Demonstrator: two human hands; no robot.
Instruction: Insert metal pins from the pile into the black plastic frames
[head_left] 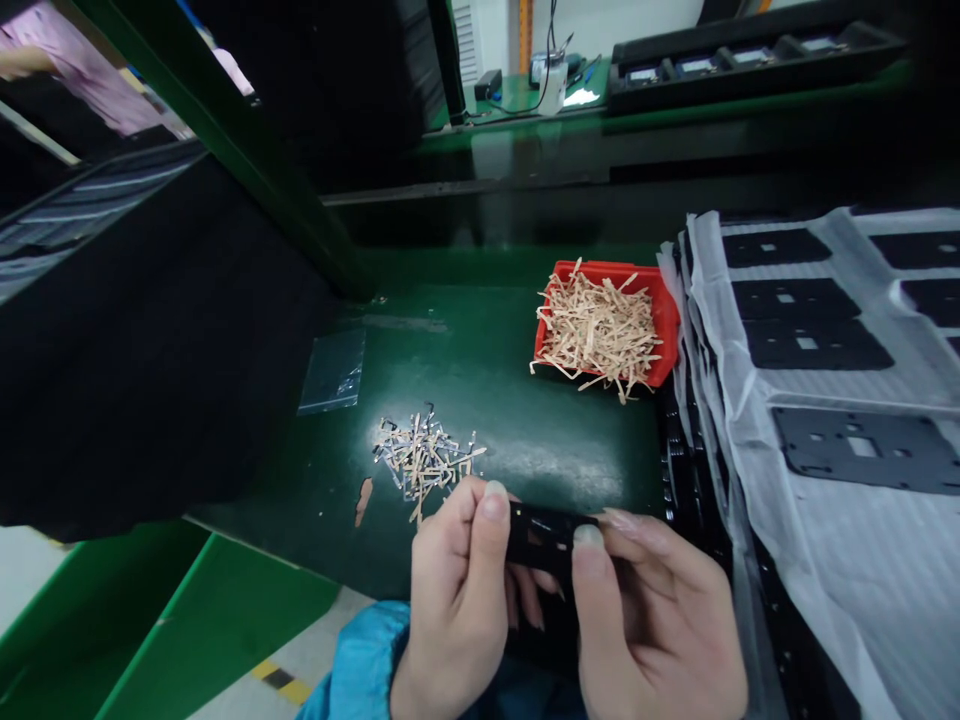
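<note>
Green bench (480, 400), glossy, worn pale in spots. Front edge runs from lower left toward the hands. Right side is bounded by a black tray stack (694, 470) under a white liner (720, 400), with black plates (814, 340) laid out on it. Back edge meets a green upright (225, 140) and a dark shelf gap. Open room: bare bench between the loose pile and the hands, plus the strip left of the bin.

Black plate (544, 540), small, with cutouts, is held in the air over the front edge, not touching the bench. Left hand (457, 600) pinches its left end, thumb on top, fingers curled behind. Right hand (652, 620) pinches the right end the same way. Hands are apart, plate spanning the gap, both clamped on it.

Nearest the left hand: loose pile of tan and silver strips (424, 460), just past the fingertips, not touching. Red bin (607, 325) of tan strips sits back right, near the tray stack. Clear zip bag (332, 372) lies flat further left. Blue sleeve (360, 665) shows at the left wrist. Another person's pink sleeve (75, 70) is at top left, well apart.
</note>
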